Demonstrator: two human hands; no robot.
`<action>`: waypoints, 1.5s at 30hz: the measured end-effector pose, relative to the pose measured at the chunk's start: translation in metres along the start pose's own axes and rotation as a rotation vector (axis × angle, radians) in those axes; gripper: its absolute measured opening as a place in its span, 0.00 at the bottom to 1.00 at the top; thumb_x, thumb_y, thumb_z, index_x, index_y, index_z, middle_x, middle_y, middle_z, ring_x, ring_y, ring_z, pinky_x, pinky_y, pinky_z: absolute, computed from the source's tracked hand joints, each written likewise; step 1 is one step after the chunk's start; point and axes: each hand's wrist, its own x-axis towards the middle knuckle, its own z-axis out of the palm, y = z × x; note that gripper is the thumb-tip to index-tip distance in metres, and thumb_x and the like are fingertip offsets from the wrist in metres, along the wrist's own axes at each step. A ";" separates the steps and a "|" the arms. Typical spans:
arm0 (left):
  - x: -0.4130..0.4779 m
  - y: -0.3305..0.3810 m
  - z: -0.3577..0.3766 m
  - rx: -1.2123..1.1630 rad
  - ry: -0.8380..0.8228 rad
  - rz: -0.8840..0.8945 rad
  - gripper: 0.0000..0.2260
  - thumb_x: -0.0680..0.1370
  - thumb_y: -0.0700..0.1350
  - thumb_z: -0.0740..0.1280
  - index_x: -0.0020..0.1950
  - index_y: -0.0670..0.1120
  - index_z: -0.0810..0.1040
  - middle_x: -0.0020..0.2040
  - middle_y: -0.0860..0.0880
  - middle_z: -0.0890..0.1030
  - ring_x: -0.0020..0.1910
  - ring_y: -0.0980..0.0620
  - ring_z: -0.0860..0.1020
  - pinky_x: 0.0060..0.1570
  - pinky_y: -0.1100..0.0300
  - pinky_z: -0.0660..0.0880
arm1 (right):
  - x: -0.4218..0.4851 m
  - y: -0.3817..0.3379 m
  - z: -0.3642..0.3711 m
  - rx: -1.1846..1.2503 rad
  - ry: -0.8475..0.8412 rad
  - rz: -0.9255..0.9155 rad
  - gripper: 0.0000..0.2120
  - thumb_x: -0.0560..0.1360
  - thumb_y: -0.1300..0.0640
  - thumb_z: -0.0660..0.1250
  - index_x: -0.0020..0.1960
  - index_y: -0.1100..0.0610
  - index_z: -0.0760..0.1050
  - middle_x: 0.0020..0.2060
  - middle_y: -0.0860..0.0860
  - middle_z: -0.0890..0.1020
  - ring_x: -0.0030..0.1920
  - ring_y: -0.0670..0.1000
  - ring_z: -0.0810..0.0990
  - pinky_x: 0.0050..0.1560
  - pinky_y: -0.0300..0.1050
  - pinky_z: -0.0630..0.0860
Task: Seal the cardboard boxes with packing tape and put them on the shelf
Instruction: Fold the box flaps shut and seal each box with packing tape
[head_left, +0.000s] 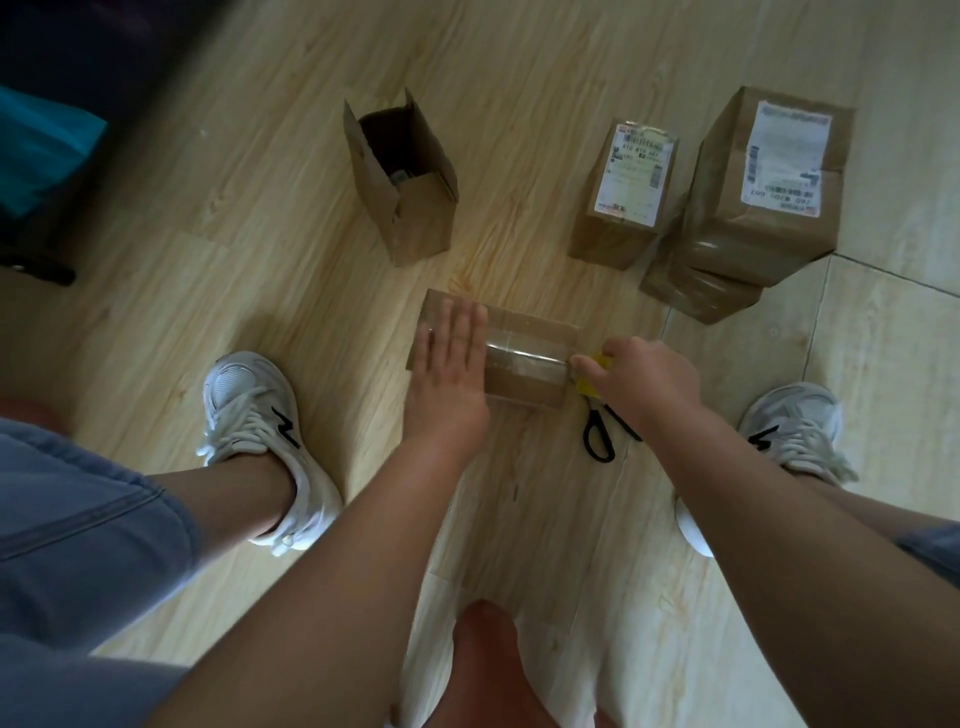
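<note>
Open-topped box (400, 176) stands upright on the floor at far left. Left hand (452, 358) lies flat, fingers straight, pressing the near box (524, 382), which has clear tape across its top. At that box's right end the right hand (639, 374) grips a yellow tape roll (604, 360) above black scissors (600, 436); labelled boxes (631, 187) stand far right.

I see matt brown cardboard on the near box (524, 387), with glossy clear tape (524, 353) across it. The floor (260, 260) looks like smooth, faintly shiny pale wood-grain boards. Far boxes (727, 244) carry white paper labels (636, 166).
</note>
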 end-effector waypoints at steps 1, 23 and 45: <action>-0.004 0.004 0.004 -0.022 -0.012 0.021 0.41 0.80 0.43 0.57 0.76 0.41 0.25 0.75 0.43 0.23 0.76 0.44 0.27 0.75 0.47 0.30 | 0.000 0.000 0.001 0.013 -0.001 0.002 0.25 0.80 0.35 0.57 0.56 0.55 0.79 0.41 0.51 0.80 0.43 0.53 0.79 0.43 0.49 0.78; -0.008 0.016 0.002 -0.004 -0.175 0.179 0.38 0.82 0.45 0.56 0.76 0.50 0.27 0.78 0.51 0.29 0.77 0.48 0.29 0.76 0.45 0.31 | 0.003 -0.004 0.003 0.054 -0.048 0.064 0.24 0.80 0.35 0.58 0.60 0.52 0.78 0.43 0.49 0.78 0.45 0.52 0.79 0.46 0.50 0.80; 0.039 0.045 -0.045 0.249 -0.253 0.206 0.47 0.76 0.45 0.71 0.81 0.50 0.38 0.82 0.50 0.43 0.81 0.46 0.42 0.73 0.45 0.56 | -0.003 -0.003 0.018 0.293 -0.191 0.072 0.28 0.80 0.35 0.60 0.68 0.56 0.76 0.57 0.53 0.83 0.56 0.54 0.80 0.53 0.49 0.77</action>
